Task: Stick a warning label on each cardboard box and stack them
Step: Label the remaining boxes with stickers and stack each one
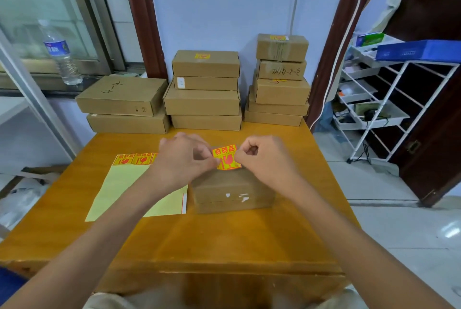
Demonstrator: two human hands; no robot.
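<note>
A small cardboard box (232,191) sits on the wooden table (174,238) in front of me. Just above its far edge I hold a yellow warning label (226,157) with red print. My left hand (184,159) pinches the label's left side and my right hand (264,159) pinches its right side. To the left lies the pale yellow backing sheet (129,191), with a few labels (134,159) left along its top edge. Three piles of cardboard boxes stand at the back: the left pile (124,104), the middle pile (204,89) and the right pile (279,79).
A water bottle (61,54) stands on the window ledge at the left. A white shelf rack (374,99) with trays and a blue box stands to the right of the table, next to a dark wooden door (434,109). The middle and right piles carry a label on top.
</note>
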